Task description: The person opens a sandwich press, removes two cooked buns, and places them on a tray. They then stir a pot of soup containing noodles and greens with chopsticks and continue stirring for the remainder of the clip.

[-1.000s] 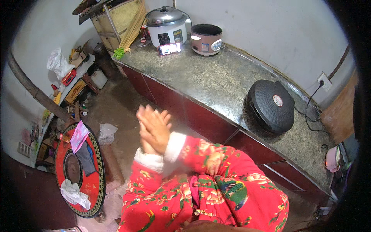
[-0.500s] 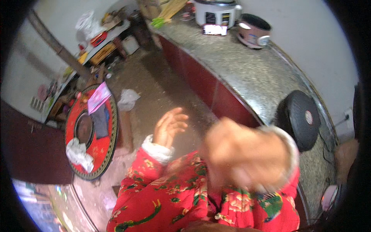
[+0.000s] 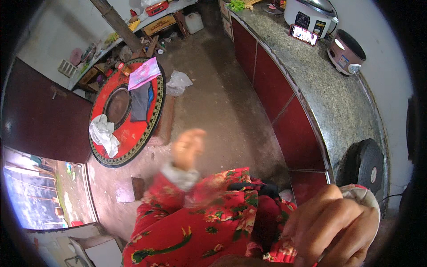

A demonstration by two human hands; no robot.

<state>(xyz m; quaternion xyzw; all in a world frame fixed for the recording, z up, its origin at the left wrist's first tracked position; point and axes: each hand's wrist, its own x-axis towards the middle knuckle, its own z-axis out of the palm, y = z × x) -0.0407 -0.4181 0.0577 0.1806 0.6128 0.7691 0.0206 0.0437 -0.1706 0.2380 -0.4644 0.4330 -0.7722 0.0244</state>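
My left hand [image 3: 187, 147] is raised in front of the red floral jacket [image 3: 195, 227], above the floor. Motion smears its fingers, so whether it grips anything does not show. Close to the camera at the lower right is my right hand [image 3: 336, 227], its fingers curled and pointing down next to the jacket front. Whatever may be inside those fingers is hidden. Light cuffs [image 3: 178, 177] show at both wrists.
A round red table [image 3: 138, 129] with a white cloth [image 3: 104, 133], grey cloth and pink packet stands left. Along the right runs a stone counter [image 3: 307, 75] bearing a rice cooker [image 3: 311, 13], a phone [image 3: 303, 34], a pinkish pot [image 3: 346, 52] and a black round appliance [image 3: 371, 164].
My right hand has moved down and right, toward the lower edge. The left hand has shifted slightly, its fingers now more blurred. The view has turned, bringing the doorway into sight.
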